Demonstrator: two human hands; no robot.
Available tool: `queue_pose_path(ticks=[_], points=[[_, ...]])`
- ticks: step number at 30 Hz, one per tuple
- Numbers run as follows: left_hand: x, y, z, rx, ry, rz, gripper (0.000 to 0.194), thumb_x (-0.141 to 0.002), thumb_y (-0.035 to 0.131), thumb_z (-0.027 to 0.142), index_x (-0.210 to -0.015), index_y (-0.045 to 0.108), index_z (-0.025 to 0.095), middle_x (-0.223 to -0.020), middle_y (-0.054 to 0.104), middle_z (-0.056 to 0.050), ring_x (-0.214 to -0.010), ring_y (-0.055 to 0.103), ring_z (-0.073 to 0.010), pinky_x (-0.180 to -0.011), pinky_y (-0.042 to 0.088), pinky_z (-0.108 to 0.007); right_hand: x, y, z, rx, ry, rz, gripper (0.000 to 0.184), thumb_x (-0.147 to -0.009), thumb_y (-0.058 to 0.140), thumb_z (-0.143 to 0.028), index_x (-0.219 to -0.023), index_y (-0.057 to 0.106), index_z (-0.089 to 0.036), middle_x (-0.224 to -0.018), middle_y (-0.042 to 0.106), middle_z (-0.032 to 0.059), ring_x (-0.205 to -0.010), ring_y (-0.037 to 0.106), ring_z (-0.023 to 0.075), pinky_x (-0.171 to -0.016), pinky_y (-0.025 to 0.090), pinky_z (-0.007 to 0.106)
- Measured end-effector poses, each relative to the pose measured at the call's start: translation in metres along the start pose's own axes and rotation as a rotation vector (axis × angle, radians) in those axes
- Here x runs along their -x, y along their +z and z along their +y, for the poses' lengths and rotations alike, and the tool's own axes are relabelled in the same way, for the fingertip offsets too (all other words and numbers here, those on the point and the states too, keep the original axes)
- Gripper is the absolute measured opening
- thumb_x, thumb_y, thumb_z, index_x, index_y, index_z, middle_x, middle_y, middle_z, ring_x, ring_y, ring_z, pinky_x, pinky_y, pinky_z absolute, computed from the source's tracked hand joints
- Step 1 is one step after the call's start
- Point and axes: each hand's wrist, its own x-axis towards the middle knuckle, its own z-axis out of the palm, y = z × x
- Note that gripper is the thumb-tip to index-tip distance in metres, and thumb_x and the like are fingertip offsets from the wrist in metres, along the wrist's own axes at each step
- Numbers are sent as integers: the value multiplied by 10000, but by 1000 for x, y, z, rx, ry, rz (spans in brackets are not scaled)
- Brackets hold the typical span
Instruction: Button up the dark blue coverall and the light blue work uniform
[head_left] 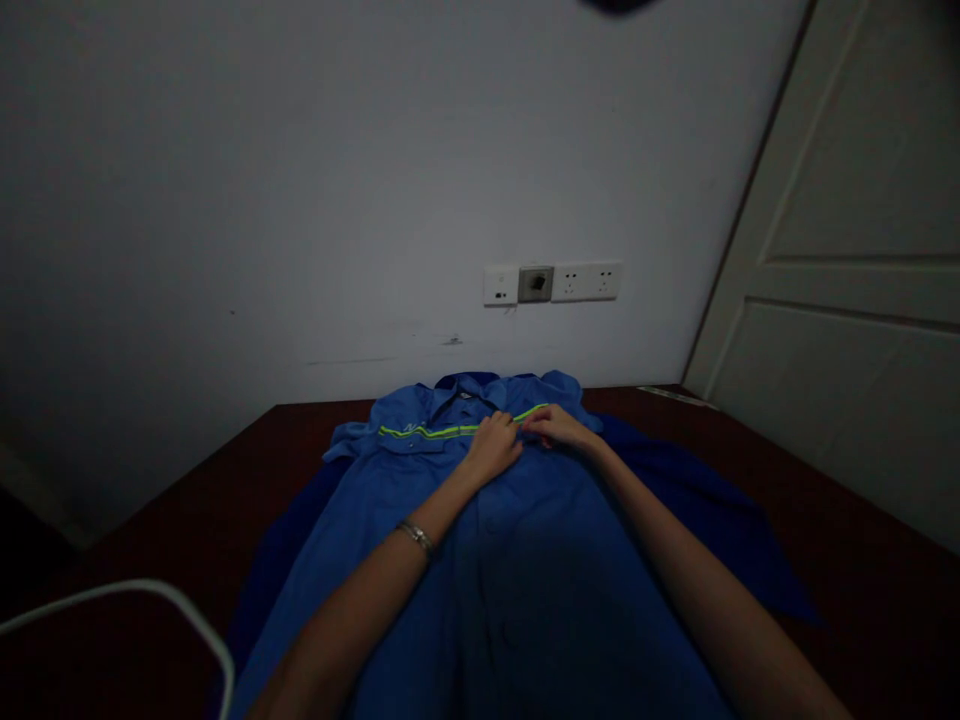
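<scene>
A blue work jacket [420, 520] is spread on its back, with its collar towards the wall and a yellow-green stripe across the chest. Buttons run down its front. My left hand [495, 446] lies on the chest near the front opening, fingers curled in on the cloth at the stripe. Right beside it, my right hand [556, 428] pinches the jacket at the chest just by the stripe. The fingertips of both hands nearly meet, and what exactly lies between them is too dark and small to make out. A bracelet [417, 537] circles my left wrist.
Darker blue cloth [690, 500] shows from under the jacket on both sides. The dark red surface [217, 480] beneath ends at a white wall with sockets [585, 282]. A pale panelled door [855, 300] stands at right. A white cable [150, 588] loops at lower left.
</scene>
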Motion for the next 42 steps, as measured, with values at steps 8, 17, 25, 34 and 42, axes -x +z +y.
queue_pose_path(ticks=[8, 17, 25, 34, 42], points=[[-16, 36, 8, 40, -155, -206, 196, -795, 465, 194, -811, 646, 120, -858, 615, -116, -867, 565, -207, -733, 428, -290, 7, 3, 2, 412, 109, -234, 118, -635, 490, -170, -548, 564, -138, -483, 594, 2, -383, 520, 90, -395, 427, 179], [-12, 51, -1, 128, -266, -150, 256, -825, 416, 193, -1008, 585, 136, -956, 606, -104, -937, 531, -200, -786, 409, -272, 7, 14, -2, 818, -77, -101, 229, -680, 482, -156, -821, 661, -133, -768, 675, 60, -716, 621, 160, -624, 451, 203], [-12, 61, -9, 340, -271, -86, 225, -816, 440, 162, -904, 643, 122, -945, 612, -116, -955, 518, -207, -830, 384, -296, 22, 25, 2, 1038, -100, 44, 291, -808, 422, -209, -1027, 610, -168, -1041, 614, 133, -969, 568, 250, -801, 425, 335], [-24, 73, -24, 635, -460, -5, 216, -795, 503, 208, -858, 677, 96, -828, 678, -87, -740, 591, -154, -690, 416, -236, 25, 28, 11, 1196, -168, 158, 304, -893, 341, -284, -1088, 561, -206, -1107, 567, 85, -903, 591, 192, -757, 439, 272], [-28, 79, -31, 728, -541, 16, 213, -777, 501, 196, -803, 688, 97, -781, 685, -71, -705, 596, -149, -644, 413, -222, 18, 31, 13, 1290, -157, 137, 351, -912, 270, -260, -979, 598, -156, -1039, 568, 115, -864, 596, 202, -718, 450, 282]])
